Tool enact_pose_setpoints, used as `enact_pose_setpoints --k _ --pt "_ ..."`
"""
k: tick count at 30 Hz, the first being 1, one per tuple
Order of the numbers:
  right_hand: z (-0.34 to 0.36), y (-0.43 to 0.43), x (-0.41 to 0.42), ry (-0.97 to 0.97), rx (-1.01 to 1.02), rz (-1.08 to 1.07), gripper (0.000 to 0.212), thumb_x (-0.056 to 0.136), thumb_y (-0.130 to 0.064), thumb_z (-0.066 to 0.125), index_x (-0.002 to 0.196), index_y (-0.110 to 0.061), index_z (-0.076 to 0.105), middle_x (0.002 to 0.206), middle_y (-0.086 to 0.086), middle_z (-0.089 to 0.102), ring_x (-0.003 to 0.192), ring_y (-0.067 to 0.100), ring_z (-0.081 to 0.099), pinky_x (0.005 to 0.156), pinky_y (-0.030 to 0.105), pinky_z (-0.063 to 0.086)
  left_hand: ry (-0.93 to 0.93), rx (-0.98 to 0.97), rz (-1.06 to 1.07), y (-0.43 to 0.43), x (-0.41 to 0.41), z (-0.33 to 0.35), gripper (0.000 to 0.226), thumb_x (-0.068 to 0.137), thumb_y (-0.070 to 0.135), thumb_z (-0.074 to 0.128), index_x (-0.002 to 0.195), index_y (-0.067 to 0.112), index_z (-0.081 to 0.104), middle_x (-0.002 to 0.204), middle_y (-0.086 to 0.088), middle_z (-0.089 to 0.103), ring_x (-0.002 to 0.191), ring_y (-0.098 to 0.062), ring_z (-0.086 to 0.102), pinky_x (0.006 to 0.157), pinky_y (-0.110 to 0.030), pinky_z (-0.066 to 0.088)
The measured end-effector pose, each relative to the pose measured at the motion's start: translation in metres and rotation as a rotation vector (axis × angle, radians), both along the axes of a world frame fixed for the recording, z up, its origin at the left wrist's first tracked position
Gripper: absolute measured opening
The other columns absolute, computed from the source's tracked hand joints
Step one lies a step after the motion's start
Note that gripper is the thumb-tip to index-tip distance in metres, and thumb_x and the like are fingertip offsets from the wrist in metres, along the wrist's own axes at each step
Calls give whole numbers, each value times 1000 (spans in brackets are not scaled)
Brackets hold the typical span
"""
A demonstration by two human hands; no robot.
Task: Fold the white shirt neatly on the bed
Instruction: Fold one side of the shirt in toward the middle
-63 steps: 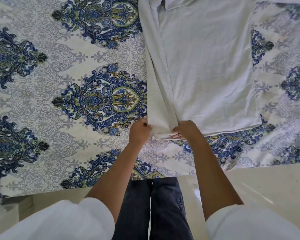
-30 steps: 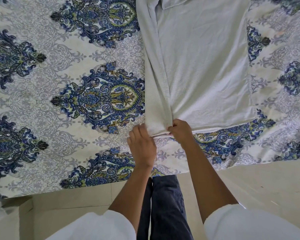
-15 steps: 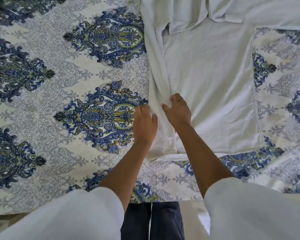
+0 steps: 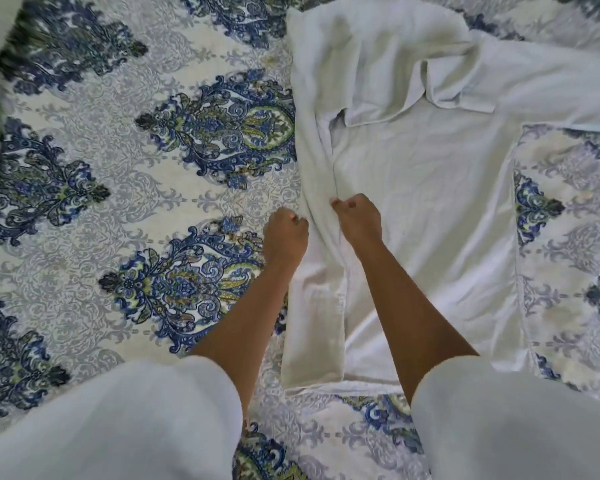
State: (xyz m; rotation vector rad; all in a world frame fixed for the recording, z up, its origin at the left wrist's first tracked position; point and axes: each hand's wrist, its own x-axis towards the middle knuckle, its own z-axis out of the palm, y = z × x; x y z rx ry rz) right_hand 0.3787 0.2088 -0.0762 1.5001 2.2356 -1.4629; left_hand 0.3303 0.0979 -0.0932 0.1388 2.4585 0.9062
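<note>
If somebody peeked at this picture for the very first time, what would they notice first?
Probably the two bare hands in the middle: the left hand and right hand are curled on the folded left edge of the white shirt. The shirt lies spread over the right half of the bed, with a rumpled sleeve bunched at the top. All around it is the bedsheet, covered in big blue and green swirly patterns.

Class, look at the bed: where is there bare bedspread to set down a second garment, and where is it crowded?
Free: the wide stretch of bedspread left of the white shirt, and a narrower strip right of it, under the outstretched sleeve. Crowded: the shirt's folded left edge, where the left hand and right hand work.
</note>
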Motion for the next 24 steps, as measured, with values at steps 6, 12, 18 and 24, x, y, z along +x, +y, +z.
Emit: enact_pose_setpoints --k 6,12,18,24 --pt "3 35 -49 7 100 161 16 90 -29 56 87 -15 49 81 -3 54 77 15 52 67 28 39 153 -44 -71 33 -59 11 32 92 5 40 120 6 54 121 -16 49 109 -31 50 86 -42 45" --pt "5 55 -95 110 96 64 28 90 -31 54 110 -11 55 110 4 62 97 21 59 74 28 41 712 -114 -475 73 -128 23 32 90 6 46 120 10 60 109 -16 56 100 -34 50 78 -41 45" --pt "1 64 -137 52 -18 -88 28 89 -39 54 77 -14 54 72 -4 54 74 18 52 65 30 36 734 -238 -509 125 -196 27 42 92 7 39 132 13 48 130 -12 46 116 -33 41 87 -43 44" --pt "-6 70 -124 366 -425 -741 33 85 -15 65 54 -15 50 55 -1 49 51 14 45 52 28 41 619 -508 -831 178 -273 46 47 96 27 43 139 11 37 141 -12 41 129 -35 31 102 -50 30"
